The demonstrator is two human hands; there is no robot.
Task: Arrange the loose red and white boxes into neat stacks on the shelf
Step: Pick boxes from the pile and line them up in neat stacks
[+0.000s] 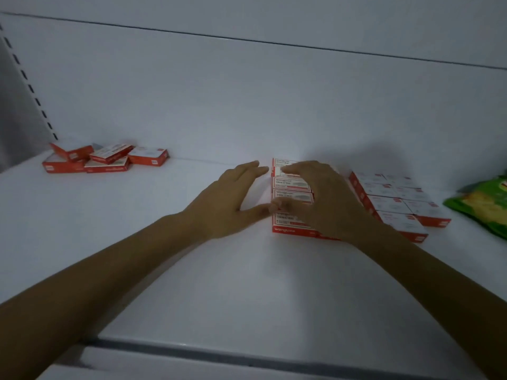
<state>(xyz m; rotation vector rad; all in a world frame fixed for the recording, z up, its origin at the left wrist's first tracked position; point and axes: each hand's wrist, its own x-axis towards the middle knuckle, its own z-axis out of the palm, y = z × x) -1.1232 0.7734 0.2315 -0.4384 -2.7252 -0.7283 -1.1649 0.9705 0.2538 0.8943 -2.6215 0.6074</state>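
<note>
While both hands are at the middle row of boxes, which runs front to back, the loose pile sits well off to the left by the back wall. The left hand is nearer it, fingers straight against the row's side. The right hand rests flat on top, fingers slightly spread.

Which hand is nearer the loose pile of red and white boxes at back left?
Left. The left hand sits right of the loose pile of red and white cardboard boxes; the right hand is farther right, on the neat middle stack.
</note>
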